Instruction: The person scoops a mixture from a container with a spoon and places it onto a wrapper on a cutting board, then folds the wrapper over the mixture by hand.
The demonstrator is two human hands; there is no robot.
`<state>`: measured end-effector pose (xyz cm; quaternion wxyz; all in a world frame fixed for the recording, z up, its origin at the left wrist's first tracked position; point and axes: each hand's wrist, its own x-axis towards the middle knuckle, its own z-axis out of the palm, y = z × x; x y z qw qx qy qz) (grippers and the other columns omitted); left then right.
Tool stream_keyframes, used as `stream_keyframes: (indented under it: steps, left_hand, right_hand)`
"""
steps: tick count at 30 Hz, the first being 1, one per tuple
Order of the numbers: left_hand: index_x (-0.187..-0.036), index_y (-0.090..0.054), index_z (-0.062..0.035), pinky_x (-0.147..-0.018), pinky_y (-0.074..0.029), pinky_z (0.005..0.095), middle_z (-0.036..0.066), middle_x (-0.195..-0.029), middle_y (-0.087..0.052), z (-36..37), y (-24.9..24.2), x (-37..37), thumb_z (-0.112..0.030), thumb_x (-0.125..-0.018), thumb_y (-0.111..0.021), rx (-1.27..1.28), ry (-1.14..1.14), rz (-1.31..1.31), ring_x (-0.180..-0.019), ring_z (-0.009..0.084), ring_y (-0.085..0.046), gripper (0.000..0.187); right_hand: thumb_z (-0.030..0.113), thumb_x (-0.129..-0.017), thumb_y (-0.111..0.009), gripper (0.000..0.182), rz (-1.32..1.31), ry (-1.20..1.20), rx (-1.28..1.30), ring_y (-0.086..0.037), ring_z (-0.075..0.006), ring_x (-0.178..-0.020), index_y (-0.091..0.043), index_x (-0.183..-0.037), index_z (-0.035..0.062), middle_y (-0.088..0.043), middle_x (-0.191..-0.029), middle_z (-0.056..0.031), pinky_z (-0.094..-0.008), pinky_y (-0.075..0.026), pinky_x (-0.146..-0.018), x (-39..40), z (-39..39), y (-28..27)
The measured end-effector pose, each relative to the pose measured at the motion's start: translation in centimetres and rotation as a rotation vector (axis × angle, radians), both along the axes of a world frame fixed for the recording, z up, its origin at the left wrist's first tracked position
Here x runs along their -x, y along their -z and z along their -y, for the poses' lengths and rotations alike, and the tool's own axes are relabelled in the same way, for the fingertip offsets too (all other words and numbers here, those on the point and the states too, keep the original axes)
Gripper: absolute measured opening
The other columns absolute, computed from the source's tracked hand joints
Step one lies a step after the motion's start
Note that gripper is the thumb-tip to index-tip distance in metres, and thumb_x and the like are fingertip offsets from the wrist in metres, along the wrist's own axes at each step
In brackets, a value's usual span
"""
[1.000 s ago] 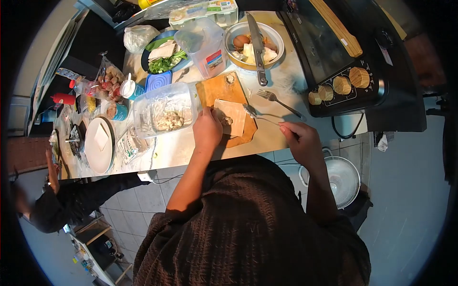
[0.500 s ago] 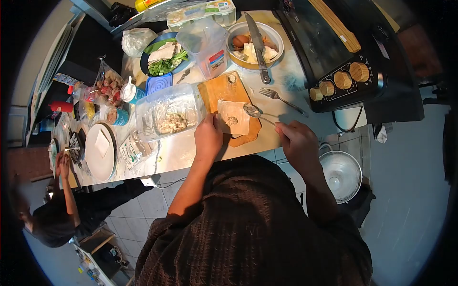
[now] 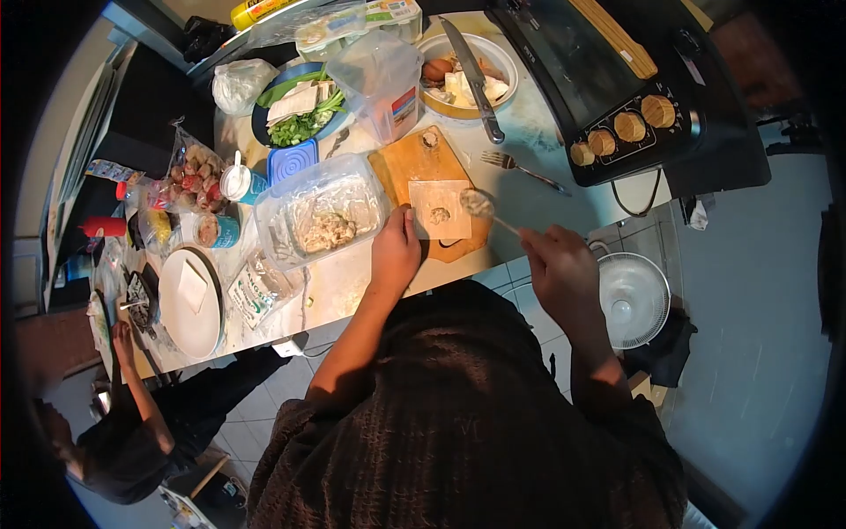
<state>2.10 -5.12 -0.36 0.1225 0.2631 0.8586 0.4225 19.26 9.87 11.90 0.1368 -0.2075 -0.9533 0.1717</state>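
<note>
Gripping the handle of a metal spoon (image 3: 502,224) in the right hand (image 3: 564,273), with fingers closed on it and its coated bowl just beside the right edge of a square wrapper (image 3: 454,194). Resting the left hand (image 3: 397,256) at the wrapper's left edge; cannot tell whether pinching it. See the wrapper flat on the wooden cutting board (image 3: 401,163), with a small mound of filling (image 3: 439,215) near its middle. Crowded on the left by a clear plastic tub (image 3: 282,198), holding more filling. Bounded at the far side by a tall clear container (image 3: 370,79), near a blue lid (image 3: 293,162). Flanked on the right by a fork (image 3: 524,170), then a black toaster oven (image 3: 608,97). Farther back, note a knife (image 3: 476,84) laid across a bowl (image 3: 449,107) of eggs and white pieces. Leftward, past a plastic packet (image 3: 256,295), find an oval plate (image 3: 194,331) bearing pale sheets (image 3: 191,286), near a co-worker's arm (image 3: 145,397).
</note>
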Motion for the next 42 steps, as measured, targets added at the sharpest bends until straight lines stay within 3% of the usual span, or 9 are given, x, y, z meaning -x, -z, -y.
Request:
stream_keyframes:
  steps: [8, 14, 17, 19, 29, 34, 38, 42]
  left_hand:
    - [-0.103, -0.057, -0.0015, -0.069, -0.046, 0.0524, 0.029, -0.089, -0.062, 0.4, 0.1, 0.2, -0.02, -0.1, -0.043, -0.051, 0.037, -0.002, -0.082, 0.0485, -0.059, 0.024]
    - [-0.104, -0.056, -0.0002, -0.071, -0.046, 0.0513, 0.03, -0.092, -0.061, 0.6, 0.1, 0.3, -0.021, -0.1, -0.043, -0.088, 0.065, 0.023, -0.085, 0.0487, -0.058, 0.025]
    - [-0.104, -0.057, 0.0003, -0.071, -0.046, 0.0508, 0.03, -0.093, -0.061, 0.7, 0.1, 0.2, -0.021, -0.1, -0.043, -0.089, 0.074, 0.018, -0.086, 0.0488, -0.058, 0.025]
    - [-0.104, -0.057, 0.001, -0.072, -0.046, 0.0505, 0.03, -0.093, -0.061, 0.7, 0.1, 0.2, -0.02, -0.1, -0.043, -0.094, 0.076, 0.026, -0.086, 0.0488, -0.058, 0.025]
    - [-0.104, -0.057, 0.0016, -0.074, -0.047, 0.0481, 0.029, -0.094, -0.061, 0.8, 0.9, 0.2, -0.014, -0.098, -0.044, -0.095, 0.095, -0.01, -0.089, 0.0475, -0.058, 0.022]
    - [-0.105, -0.058, 0.0022, -0.075, -0.047, 0.0473, 0.029, -0.095, -0.062, 0.7, 0.2, 0.3, -0.013, -0.098, -0.045, -0.044, 0.068, 0.068, -0.089, 0.0468, -0.059, 0.022]
    - [-0.106, -0.058, 0.0025, -0.075, -0.047, 0.047, 0.029, -0.094, -0.062, 0.9, 1.3, 0.4, -0.014, -0.098, -0.045, -0.08, 0.074, 0.03, -0.089, 0.0469, -0.059, 0.023]
    - [-0.104, -0.058, 0.0031, -0.074, -0.047, 0.0468, 0.029, -0.094, -0.062, 0.8, 0.9, 0.3, -0.015, -0.098, -0.045, -0.093, 0.063, 0.014, -0.088, 0.0472, -0.059, 0.023]
  right_hand:
    - [0.01, -0.083, -0.065, 0.013, -0.063, 0.043, -0.022, -0.059, -0.0309, -0.074, -0.067, -0.095, 0.0048, -0.058, -0.078, -0.0119, -0.041, -0.048, -0.065, 0.7, -0.5, 3.2]
    - [0.007, -0.084, -0.063, 0.012, -0.063, 0.095, 0.169, -0.059, -0.0327, -0.073, -0.067, -0.094, 0.003, -0.058, -0.076, -0.0138, -0.0414, -0.047, -0.065, -2.6, -0.3, 3.4]
    - [0.007, -0.084, -0.063, 0.011, 0.016, 0.174, 0.385, -0.06, -0.0336, -0.073, -0.067, -0.094, 0.0023, -0.058, -0.076, -0.0146, -0.0409, -0.047, -0.065, -3.5, -0.4, 2.8]
    - [0.007, -0.085, -0.063, 0.011, -0.15, 0.176, 0.432, -0.06, -0.034, -0.074, -0.067, -0.094, 0.0022, -0.059, -0.079, -0.0153, -0.0406, -0.047, -0.065, -3.5, -0.7, 3.1]
    - [0.008, -0.084, -0.062, 0.013, -0.145, 0.11, 0.201, -0.059, -0.0358, -0.08, -0.066, -0.096, 0.0033, -0.06, -0.082, -0.0145, -0.0436, -0.047, -0.072, 0.1, -2.6, 4.6]
    - [0.01, -0.084, -0.063, 0.012, 0.045, 0.05, 0.282, -0.059, -0.0351, -0.083, -0.067, -0.093, 0.003, -0.061, -0.081, -0.0134, -0.0425, -0.047, -0.074, -1.4, -2.9, 2.6]
    - [0.012, -0.085, -0.062, 0.013, 0.074, -0.042, 0.307, -0.059, -0.0351, -0.083, -0.067, -0.093, 0.003, -0.061, -0.081, -0.0138, -0.0432, -0.046, -0.075, -2.4, -3.1, 2.1]
    - [0.014, -0.087, -0.061, 0.014, 0.02, 0.023, 0.282, -0.059, -0.035, -0.084, -0.068, -0.095, 0.0032, -0.061, -0.082, -0.0148, -0.0434, -0.046, -0.076, -1.3, -3.6, 2.6]
